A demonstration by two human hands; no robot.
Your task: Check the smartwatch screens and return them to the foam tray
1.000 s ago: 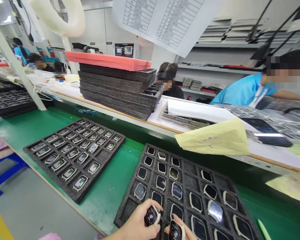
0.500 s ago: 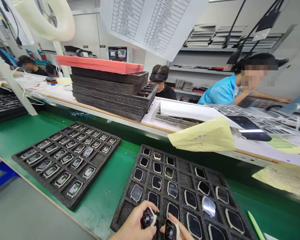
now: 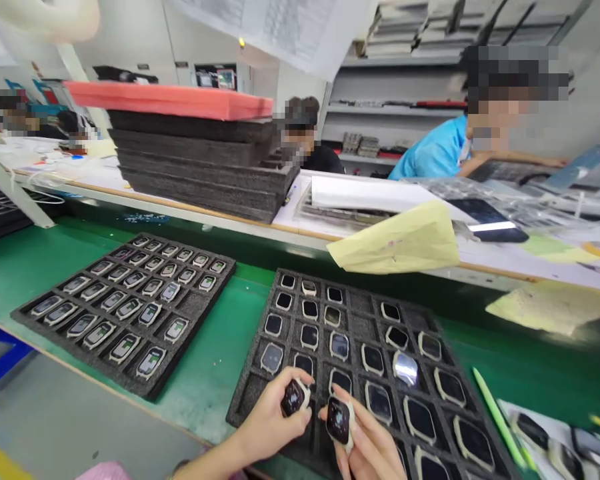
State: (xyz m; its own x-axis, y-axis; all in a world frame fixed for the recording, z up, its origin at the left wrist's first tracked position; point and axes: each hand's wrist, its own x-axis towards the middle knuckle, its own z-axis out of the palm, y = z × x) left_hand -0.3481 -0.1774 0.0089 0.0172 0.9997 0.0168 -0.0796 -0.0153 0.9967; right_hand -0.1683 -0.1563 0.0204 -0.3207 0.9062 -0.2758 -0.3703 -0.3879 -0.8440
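Watches (image 3: 341,420) in both hands (image 3: 269,415) partly block a foam tray (image 3: 363,328); green stick (image 3: 497,417) beside.

The only view comes from a camera worn on the person's head, above the near edge of the green counter (image 3: 220,340), facing forward and down. The left hand (image 3: 275,413) and right hand (image 3: 370,440) appear close, at the bottom middle; the shelves (image 3: 395,112) stand far off, near the top, beyond the counter.
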